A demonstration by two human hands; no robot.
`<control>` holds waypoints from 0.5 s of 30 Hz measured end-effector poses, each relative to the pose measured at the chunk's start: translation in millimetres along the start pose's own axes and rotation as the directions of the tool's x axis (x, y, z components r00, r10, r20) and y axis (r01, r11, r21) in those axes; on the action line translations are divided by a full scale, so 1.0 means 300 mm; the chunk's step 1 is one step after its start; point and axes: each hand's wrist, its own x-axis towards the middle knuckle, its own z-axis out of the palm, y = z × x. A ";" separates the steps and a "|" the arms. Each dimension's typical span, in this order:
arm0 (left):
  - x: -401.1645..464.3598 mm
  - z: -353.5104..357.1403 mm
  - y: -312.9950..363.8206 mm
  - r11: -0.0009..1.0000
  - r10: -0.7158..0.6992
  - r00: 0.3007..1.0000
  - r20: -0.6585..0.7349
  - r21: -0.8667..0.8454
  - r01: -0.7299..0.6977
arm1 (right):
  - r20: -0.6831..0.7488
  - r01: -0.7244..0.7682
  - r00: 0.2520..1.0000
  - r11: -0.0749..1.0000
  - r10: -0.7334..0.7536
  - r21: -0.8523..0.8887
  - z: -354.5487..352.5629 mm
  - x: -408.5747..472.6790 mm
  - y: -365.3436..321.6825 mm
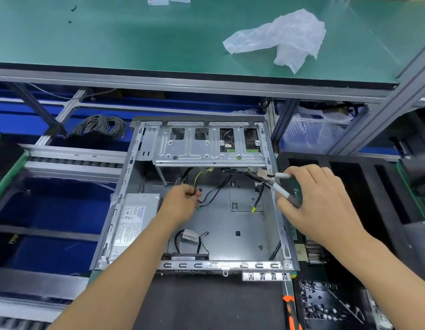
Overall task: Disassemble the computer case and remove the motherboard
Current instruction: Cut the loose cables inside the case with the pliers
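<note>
The open grey computer case (232,232) lies flat in front of me, its floor bare of a motherboard. A metal drive cage (206,146) spans its far end and a power supply (132,220) sits at the left. My left hand (180,206) is inside the case, pinching black and yellow cables (202,179). My right hand (318,203) grips the grey handles of cutting pliers (278,184), whose jaws point at a cable under the drive cage's right end. Loose black cables (216,194) trail over the case floor.
A black foam tray (349,167) lies to the right, a circuit board (309,251) partly under my right arm. A screw tray (330,303) and an orange-handled tool (291,310) sit at bottom right. A green shelf (159,41) with a plastic bag (283,39) runs above. Coiled wire (101,127) lies at back left.
</note>
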 end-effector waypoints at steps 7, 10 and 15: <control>-0.034 -0.011 -0.001 0.998 -0.004 0.998 -0.066 -0.062 0.000 | 0.073 0.125 0.990 0.990 -0.120 -0.071 0.019 0.005 -0.105; -0.027 -0.026 0.028 0.999 -0.032 0.998 -0.053 0.027 0.033 | 0.124 0.201 0.976 0.965 -0.181 -0.171 0.033 0.007 -0.152; 0.002 -0.113 0.150 0.816 0.095 0.992 0.079 0.564 -0.123 | 0.277 0.251 0.944 0.933 -0.178 -0.257 0.079 0.021 -0.235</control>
